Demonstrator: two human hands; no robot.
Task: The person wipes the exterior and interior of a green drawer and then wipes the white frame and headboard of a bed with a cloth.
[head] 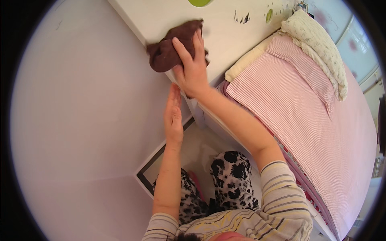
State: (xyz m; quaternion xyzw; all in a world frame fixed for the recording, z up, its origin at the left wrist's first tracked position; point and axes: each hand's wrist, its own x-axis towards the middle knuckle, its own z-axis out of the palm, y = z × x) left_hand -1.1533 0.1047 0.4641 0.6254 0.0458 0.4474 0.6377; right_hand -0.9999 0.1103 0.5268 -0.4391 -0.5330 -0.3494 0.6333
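Observation:
My right hand [193,66] lies with spread fingers on a bunched dark brown cloth [175,48], pressing it against a white panel [223,45] at the end of the bed. One part of the cloth hangs over the panel's left edge. Just below, my left hand [174,120] is held flat with its fingers straight and holds nothing. Its fingertips are near the panel's edge, beside the pale wall [90,105]; whether they touch either is unclear.
To the right is a bed with a pink striped sheet [289,87] and a floral pillow [316,51]. The panel has green round spots [269,15] and dark worn marks [242,18]. A dark-edged skirting [153,161] runs along the floor [202,141] by the wall.

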